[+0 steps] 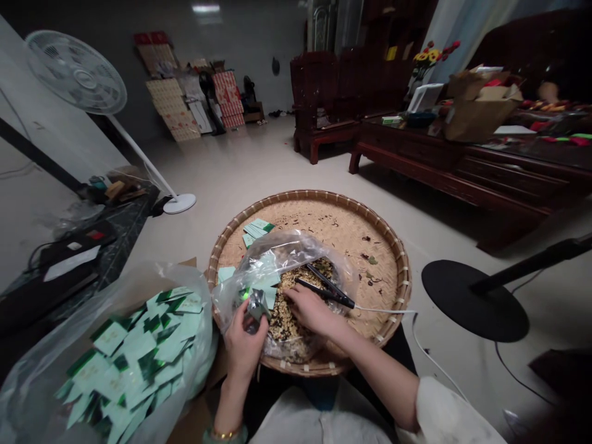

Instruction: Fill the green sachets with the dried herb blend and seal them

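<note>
My left hand (244,348) grips a small crumpled silver foil packet (258,306) above a round bamboo tray (324,197). My right hand (311,309) holds black corded tongs (326,288) over a heap of brown and pale seeds (283,324). That heap lies in a clear plastic bag (272,254) resting in the tray. Pale green cards (256,229) lie on the tray near the bag, among scattered dark bits. To my left, a large clear bag holds several green-and-white sachets (134,351). A white cable (386,311) runs from the tongs over the tray rim.
A cardboard box flap (189,413) sits under the sachet bag. A round black stand base (474,300) is on the floor at right, and a white pedestal fan (76,73) at left. Dark wooden furniture (462,154) with a cardboard box (481,108) stands ahead.
</note>
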A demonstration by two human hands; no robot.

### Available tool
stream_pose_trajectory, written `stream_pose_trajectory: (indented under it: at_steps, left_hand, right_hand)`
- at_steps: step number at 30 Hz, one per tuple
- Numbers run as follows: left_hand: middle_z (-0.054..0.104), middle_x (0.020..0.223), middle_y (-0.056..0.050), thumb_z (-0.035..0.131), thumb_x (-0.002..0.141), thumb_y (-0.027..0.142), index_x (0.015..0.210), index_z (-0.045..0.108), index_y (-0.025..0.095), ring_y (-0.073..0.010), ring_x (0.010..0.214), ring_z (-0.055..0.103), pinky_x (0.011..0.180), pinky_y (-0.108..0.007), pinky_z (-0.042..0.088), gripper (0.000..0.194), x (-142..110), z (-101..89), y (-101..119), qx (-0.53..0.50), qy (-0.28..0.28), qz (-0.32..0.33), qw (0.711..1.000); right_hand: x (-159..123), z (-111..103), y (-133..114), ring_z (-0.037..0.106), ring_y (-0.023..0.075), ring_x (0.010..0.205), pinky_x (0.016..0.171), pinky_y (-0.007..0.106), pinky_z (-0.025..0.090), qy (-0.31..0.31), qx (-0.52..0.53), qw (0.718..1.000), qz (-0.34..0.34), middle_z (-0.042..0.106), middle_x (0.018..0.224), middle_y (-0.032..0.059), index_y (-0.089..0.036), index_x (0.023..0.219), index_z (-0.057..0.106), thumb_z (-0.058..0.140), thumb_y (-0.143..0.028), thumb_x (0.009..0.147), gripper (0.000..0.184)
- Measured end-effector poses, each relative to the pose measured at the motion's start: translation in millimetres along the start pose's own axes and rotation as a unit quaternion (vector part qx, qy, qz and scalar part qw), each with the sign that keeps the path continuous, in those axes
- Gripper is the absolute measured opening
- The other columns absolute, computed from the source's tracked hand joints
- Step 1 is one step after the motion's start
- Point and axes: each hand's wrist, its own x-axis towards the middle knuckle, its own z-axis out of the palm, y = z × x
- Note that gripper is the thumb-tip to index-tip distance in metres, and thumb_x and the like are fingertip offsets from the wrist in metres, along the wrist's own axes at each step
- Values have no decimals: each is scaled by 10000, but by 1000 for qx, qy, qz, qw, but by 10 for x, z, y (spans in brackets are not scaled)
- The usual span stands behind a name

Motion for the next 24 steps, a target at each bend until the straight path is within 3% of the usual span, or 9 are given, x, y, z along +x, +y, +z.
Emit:
stream_pose_trajectory:
  at_steps: [3,6,13,19,24]
  left_hand:
    - [705,943,-134,618,682,360,1123,579,108,-244,741,702,691,-356,572,510,8,-7,-26,-5,4,-23,1000]
    - [710,929,-128,617,686,365,1139,575,119,-251,760,703,708,-367,567,518,15,-11,-33,-8,5,-44,999]
    - [710,928,-129,616,681,371,1137,576,120,-248,749,702,697,-362,569,523,51,-22,15,-28,-1,-59,998]
    - [708,918,-133,614,686,376,1135,573,119,-252,747,697,709,-382,565,519,56,-21,28,-33,-3,-56,998]
    - [703,931,-137,612,683,376,1132,573,116,-249,743,697,710,-381,566,521,48,-8,35,-36,-8,-64,997]
  right_hand:
    - [34,-9,-56,471,252,1030,876,365,393,-19,-60,998,-4,543,1105,123,-167,1145,550,525,-155,797,348]
    - [2,31,-154,443,270,1057,894,392,391,-39,-83,993,-69,534,1142,122,-174,1136,562,608,-252,778,368]
    - [-49,107,-312,411,293,1082,863,397,402,-43,-167,972,-157,555,1127,120,-173,1101,595,704,-300,715,421]
    - [-7,69,-247,463,248,930,757,348,397,-45,-185,970,-152,607,954,92,-187,967,650,570,-232,820,173]
    - [-5,-54,-43,458,233,931,776,324,389,-36,-144,985,-90,598,976,60,-215,983,646,644,-246,753,232]
